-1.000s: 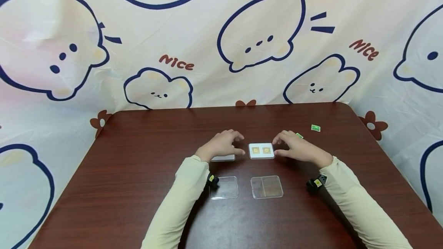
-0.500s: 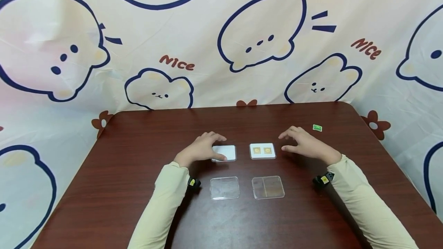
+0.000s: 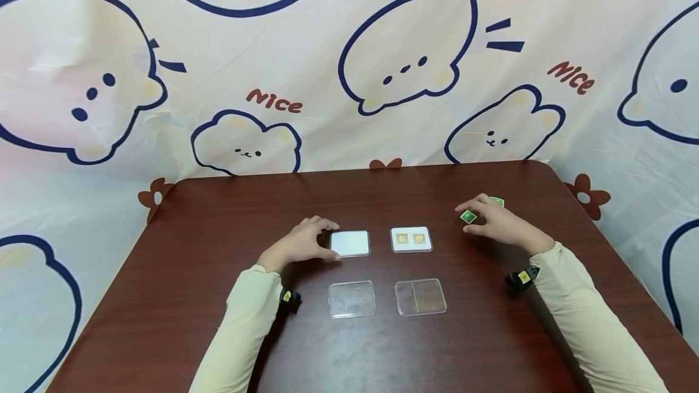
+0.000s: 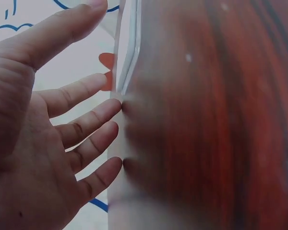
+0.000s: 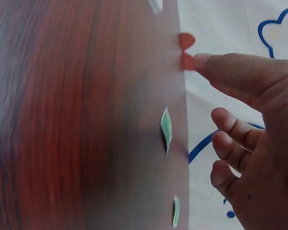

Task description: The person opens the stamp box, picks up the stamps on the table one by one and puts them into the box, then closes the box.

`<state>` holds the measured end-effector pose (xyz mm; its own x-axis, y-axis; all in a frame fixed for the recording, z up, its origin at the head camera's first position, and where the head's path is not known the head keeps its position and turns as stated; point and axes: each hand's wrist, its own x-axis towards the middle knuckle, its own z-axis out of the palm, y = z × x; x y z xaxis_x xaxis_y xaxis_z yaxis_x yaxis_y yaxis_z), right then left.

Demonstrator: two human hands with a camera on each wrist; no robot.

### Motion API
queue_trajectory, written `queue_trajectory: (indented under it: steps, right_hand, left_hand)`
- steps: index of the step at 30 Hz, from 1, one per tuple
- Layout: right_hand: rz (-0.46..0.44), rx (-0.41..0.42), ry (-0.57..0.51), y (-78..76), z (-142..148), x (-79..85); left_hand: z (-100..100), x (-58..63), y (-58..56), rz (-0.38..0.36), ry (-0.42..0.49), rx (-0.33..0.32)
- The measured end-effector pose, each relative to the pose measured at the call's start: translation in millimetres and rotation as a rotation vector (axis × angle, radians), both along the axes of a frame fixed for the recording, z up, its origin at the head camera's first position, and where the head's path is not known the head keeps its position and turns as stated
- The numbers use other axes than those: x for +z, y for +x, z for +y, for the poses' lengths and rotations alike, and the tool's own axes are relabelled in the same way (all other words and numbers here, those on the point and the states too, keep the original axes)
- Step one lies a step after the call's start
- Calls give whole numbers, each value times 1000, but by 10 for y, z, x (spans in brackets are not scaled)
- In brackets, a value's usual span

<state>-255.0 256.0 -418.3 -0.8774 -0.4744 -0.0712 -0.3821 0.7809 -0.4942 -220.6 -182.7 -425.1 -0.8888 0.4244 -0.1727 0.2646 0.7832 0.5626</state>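
Observation:
My left hand (image 3: 302, 242) is at the left edge of a flat case with a white insert (image 3: 350, 244), thumb and fingers spread around its near and far corners. In the left wrist view the fingers are extended and the case (image 4: 129, 48) shows beyond the thumb. To the right lies a second case (image 3: 411, 239) holding two gold-coloured squares on white. My right hand (image 3: 499, 223) hovers beside a small green stamp-like piece (image 3: 468, 216), which lies on the table between thumb and forefinger, ungripped. A second green piece (image 3: 497, 201) is partly hidden behind that hand.
Two clear plastic lids or trays lie nearer the person: a left one (image 3: 352, 299) and a right one (image 3: 420, 297), each with a dividing line. The dark wooden table (image 3: 246, 211) ends at a patterned cloth backdrop (image 3: 327, 47).
My left hand has drawn back leftward from between the two cases, uncovering the white one. My right hand has moved right, away from the gold-square case, to the green pieces.

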Motion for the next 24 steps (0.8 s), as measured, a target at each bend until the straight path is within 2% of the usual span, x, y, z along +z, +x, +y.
queue_trajectory:
  steps: [8, 24]
  right_hand:
    - [-42, -33, 15, -74, 145, -79]
    - [-38, -2, 34, -226, 183, -155]
  left_hand:
    - [-77, -33, 10, -43, 39, 21]
    - [-47, -57, -18, -24, -42, 0]
